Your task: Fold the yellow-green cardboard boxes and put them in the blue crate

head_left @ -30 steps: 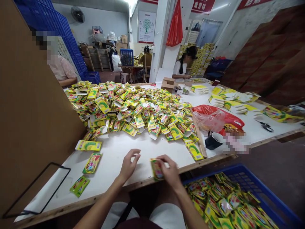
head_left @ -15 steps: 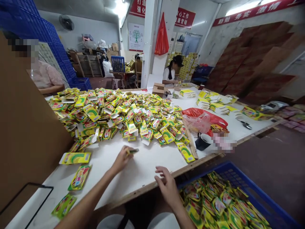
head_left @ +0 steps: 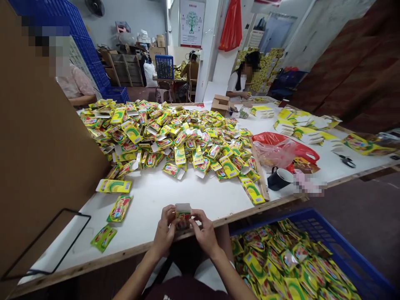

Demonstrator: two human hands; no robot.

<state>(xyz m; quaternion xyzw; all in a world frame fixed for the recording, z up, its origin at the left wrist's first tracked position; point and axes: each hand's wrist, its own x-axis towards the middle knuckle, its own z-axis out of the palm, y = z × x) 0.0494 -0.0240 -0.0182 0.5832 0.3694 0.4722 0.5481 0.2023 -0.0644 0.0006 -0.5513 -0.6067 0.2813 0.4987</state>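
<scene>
At the table's front edge, a small yellow, green and red carton [head_left: 183,215] stands between my hands with a pale flap raised at its top. My left hand [head_left: 164,230] grips its left side with thumb and fingers. On the right side, my right hand [head_left: 204,231] is closed on the same carton. A large heap of similar cartons [head_left: 175,137] lies beyond my hands, several with flaps open. A flat carton [head_left: 114,186], another carton [head_left: 120,208] and a green packet [head_left: 103,238] lie apart at the left.
A blue crate [head_left: 337,254] full of packets stands below the table edge at my right. A dark mug [head_left: 280,179], red plastic bag [head_left: 284,143] and scissors [head_left: 344,159] are on the table. Brown cardboard [head_left: 40,137] rises at the left. A co-worker [head_left: 239,81] sits across the table.
My left hand has come back toward the table edge with the carton. My right hand has moved left and now grips it too. The camera view has shifted.
</scene>
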